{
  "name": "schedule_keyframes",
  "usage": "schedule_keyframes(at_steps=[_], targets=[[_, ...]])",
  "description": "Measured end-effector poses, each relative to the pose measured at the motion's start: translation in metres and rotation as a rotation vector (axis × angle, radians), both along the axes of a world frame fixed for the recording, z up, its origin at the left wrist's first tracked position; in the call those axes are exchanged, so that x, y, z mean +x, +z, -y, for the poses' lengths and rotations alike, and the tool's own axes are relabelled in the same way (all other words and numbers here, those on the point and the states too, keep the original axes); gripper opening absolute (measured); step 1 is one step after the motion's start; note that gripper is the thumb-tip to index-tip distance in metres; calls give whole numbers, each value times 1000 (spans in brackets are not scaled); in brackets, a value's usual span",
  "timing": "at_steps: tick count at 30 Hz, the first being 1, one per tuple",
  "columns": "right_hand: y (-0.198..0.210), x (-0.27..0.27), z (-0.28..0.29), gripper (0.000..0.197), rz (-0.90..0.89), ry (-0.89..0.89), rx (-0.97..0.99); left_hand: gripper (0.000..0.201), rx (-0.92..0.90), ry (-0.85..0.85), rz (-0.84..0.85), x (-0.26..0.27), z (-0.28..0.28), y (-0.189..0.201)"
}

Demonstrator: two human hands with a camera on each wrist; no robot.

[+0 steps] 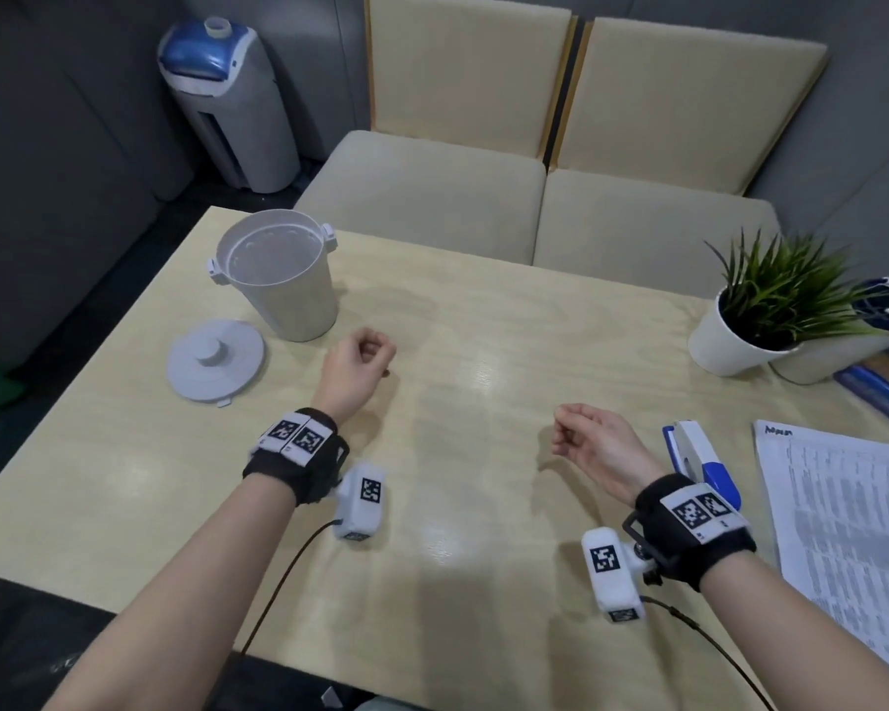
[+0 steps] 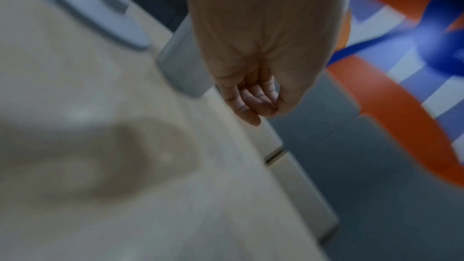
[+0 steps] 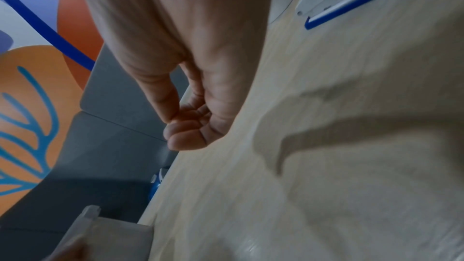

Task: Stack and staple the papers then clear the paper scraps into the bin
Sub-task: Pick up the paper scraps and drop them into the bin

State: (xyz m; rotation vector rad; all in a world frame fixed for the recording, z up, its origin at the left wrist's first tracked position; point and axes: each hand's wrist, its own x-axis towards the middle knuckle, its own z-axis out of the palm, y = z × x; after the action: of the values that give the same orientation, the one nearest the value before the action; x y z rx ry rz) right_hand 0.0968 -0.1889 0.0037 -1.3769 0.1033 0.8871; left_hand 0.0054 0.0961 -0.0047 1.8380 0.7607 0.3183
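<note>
A white bin stands open at the table's far left, and its round lid lies flat beside it. My left hand hovers just right of the bin with fingers loosely curled and nothing in them; the left wrist view shows that hand near the bin. Over the table's middle, my right hand is also loosely curled and holds nothing. The blue and white stapler lies just to its right. The printed papers lie at the right edge.
A potted plant in a white pot stands at the far right with blue books beside it. Two beige chairs are behind the wooden table. A water dispenser stands on the floor at back left.
</note>
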Motion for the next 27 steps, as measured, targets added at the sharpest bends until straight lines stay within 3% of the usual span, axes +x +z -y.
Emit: schedule_keyframes(at_steps=[3,5,7,10,13,16,21,27], targets=[[3,-1,-11,14,-13,-6,39,10,175,162,137,-2,-39,53],[6,-1,-19,14,-10,5,58,18,379,300,115,1,-76,81],[10,-1,-28,14,-2,25,75,22,519,340,-54,9,-110,93],[18,-3,-42,14,16,72,95,25,599,209,-375,21,-140,86],[29,-2,-64,15,41,134,125,27,631,89,-476,24,-152,79],[44,3,-97,16,63,190,157,25,615,74,-432,20,-155,81],[71,16,-164,18,110,309,203,15,639,188,-314,-3,-135,99],[101,42,-259,23,287,473,143,15,612,374,-43,-64,-94,90]])
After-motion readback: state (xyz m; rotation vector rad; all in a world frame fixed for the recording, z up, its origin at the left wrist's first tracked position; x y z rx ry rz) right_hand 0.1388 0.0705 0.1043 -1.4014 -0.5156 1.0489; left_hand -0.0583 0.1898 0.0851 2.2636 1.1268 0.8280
